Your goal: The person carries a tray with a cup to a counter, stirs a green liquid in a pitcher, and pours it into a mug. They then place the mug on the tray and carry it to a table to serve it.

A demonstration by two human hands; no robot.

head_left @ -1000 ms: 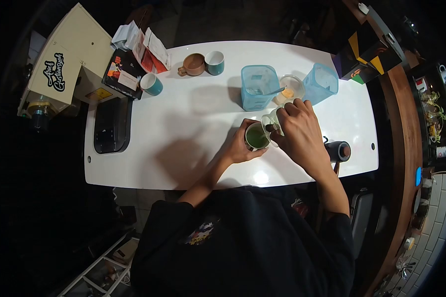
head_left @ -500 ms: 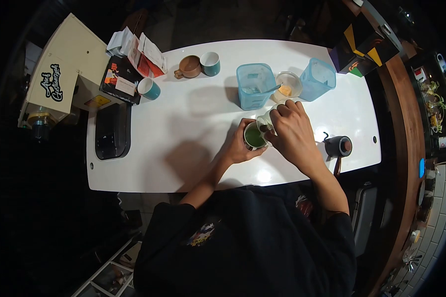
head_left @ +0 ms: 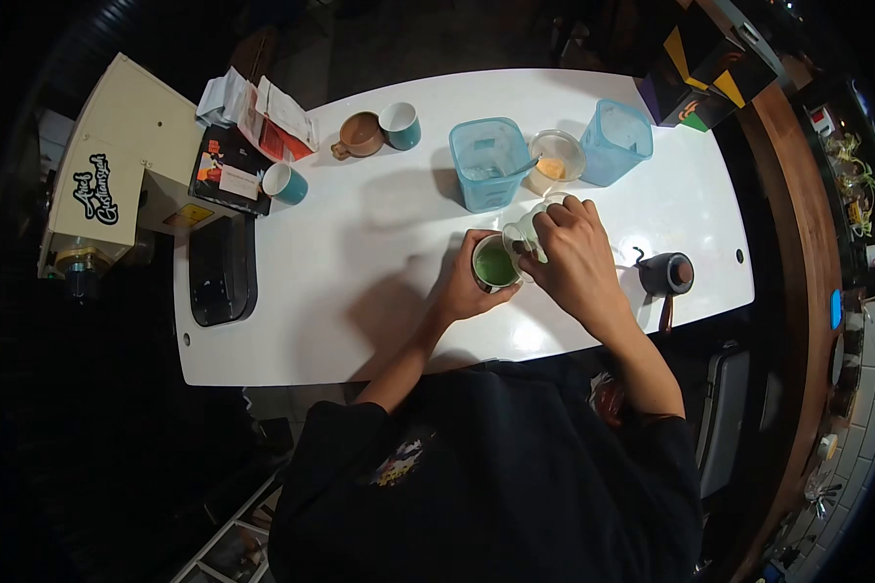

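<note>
My left hand (head_left: 465,284) is wrapped round a cup (head_left: 477,275) with green liquid (head_left: 496,264) inside, above the near middle of the white table. Over the cup's right rim leans a clear glass vessel (head_left: 516,236), tilted with its mouth towards the cup. My right hand (head_left: 581,260) grips that vessel from above, fingers closed, and covers much of it. Pale greenish content shows through the glass. Whether any liquid is running into the cup is too small to tell.
Beyond my hands stand two blue translucent containers (head_left: 489,165) (head_left: 616,144) and a clear bowl (head_left: 557,155). A black kettle (head_left: 666,275) sits at right. Teal cups (head_left: 401,126) (head_left: 286,184), a brown cup (head_left: 360,135) and a cream machine (head_left: 117,155) are left.
The whole view has shifted and turned slightly. Both hands keep their hold on the cup and the glass vessel, with almost the same pose between them.
</note>
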